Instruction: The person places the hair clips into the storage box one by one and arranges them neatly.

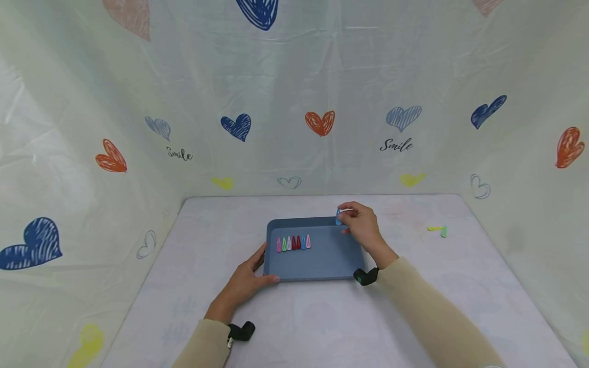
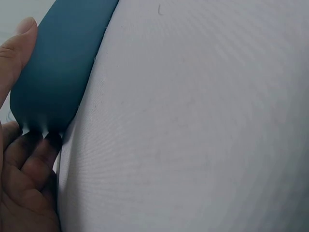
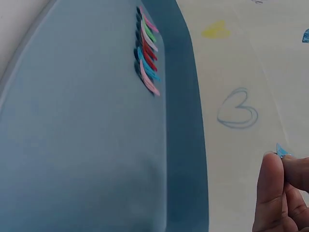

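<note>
A blue-grey tray (image 1: 322, 265) lies on the table. Inside it, left of the middle, several snap hair clips stand side by side in a row (image 1: 294, 243): pink, green, pale, red, blue and light pink. Above the tray's far rim, towards its right side, my right hand (image 1: 363, 229) pinches a blue hair clip (image 1: 338, 216) between thumb and fingertips; only its tip shows in the right wrist view. My left hand (image 1: 244, 283) holds the tray's near left corner, thumb at the front rim and curled fingers (image 2: 36, 159) against the side.
On the table to the right of the tray lie a yellow hair clip (image 1: 434, 228) and a green hair clip (image 1: 444, 232), close together. The table (image 1: 313, 327) is covered in white cloth. A pale curtain (image 1: 276, 76) printed with hearts surrounds the back and sides.
</note>
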Demonstrator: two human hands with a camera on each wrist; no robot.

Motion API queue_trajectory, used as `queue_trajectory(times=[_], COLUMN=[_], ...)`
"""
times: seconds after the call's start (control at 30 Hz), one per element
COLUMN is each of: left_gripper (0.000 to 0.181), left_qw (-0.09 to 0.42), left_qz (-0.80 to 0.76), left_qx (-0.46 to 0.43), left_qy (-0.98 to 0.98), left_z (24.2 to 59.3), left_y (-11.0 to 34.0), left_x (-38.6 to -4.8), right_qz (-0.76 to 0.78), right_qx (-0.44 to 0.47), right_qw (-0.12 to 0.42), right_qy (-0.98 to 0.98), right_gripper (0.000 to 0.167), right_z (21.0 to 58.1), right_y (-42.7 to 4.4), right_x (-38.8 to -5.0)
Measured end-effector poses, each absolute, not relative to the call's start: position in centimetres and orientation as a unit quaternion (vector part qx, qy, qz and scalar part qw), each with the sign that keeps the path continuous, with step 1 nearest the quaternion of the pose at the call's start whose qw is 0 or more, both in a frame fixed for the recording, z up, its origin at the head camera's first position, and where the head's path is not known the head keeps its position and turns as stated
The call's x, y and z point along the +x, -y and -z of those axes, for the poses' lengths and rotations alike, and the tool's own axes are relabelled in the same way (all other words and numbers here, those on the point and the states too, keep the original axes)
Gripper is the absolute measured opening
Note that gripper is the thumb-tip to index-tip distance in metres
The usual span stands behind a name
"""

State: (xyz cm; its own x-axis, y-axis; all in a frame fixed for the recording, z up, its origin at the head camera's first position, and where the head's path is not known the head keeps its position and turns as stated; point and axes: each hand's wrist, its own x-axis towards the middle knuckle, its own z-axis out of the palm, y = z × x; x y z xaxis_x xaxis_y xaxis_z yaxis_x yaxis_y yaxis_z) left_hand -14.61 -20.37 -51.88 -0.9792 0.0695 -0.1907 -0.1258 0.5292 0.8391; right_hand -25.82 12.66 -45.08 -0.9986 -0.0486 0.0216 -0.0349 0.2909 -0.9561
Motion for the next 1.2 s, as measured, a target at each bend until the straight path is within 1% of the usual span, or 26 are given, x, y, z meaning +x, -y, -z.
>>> queue_trajectory(times=[0.2,0.43,0.63,1.2], left_gripper=[0.109,0.109,0.11,0.11], left_qw=[0.096,0.097,0.098,0.097], left_qz=[-0.483,-0.485,-0.488,-0.488], left_qx=[-0.013,-0.014,-0.011,-0.014], left_qy=[-0.87,-0.869,-0.867,-0.867], left_z=[51.8,51.8,52.0,52.1], left_y=[20.3,20.4,20.5,20.5], left_x=[-14.6,-14.6,-14.7,-14.7], right_qz=[0.585,0.58,0.575,0.529], right_qx=[-0.031,-0.023,-0.009,-0.037], right_qw=[0.023,0.036,0.046,0.049], right_qy=[-0.81,-0.813,-0.817,-0.847], right_gripper=[0.028,0.022,0.021,0.019], right_z=[46.2,47.9,49.1,50.3], right_y=[-10.9,-9.7,-8.7,-6.5], right_x=[-26.1,-26.4,-26.5,-25.9])
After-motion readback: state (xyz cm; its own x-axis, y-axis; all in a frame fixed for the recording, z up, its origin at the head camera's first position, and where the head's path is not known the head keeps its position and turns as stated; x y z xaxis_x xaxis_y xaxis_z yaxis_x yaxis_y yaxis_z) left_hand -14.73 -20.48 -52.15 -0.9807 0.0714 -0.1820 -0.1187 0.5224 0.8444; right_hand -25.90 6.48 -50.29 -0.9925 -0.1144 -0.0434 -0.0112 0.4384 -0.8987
